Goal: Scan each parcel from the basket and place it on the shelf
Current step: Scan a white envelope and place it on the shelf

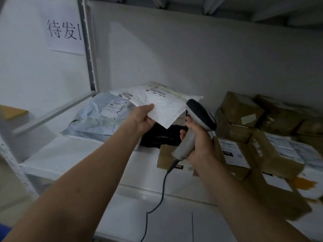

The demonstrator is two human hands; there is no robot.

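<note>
White padded parcel [162,103] pinched at near corner by left hand [142,119], long axis running near-right to far-left over the shelf [57,154]. Scanner [197,123] clenched in right hand [197,142], head pointing far-left toward parcel.

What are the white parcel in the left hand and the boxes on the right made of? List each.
White parcel: probably a padded mailer, matte and quilted with dimples, paper or plastic unclear.
Boxes: seemingly brown corrugated cardboard, dull finish, folded edges, stuck-on labels.

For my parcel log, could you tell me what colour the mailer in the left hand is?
White mailer, printed label on top, seen in the head view.
</note>
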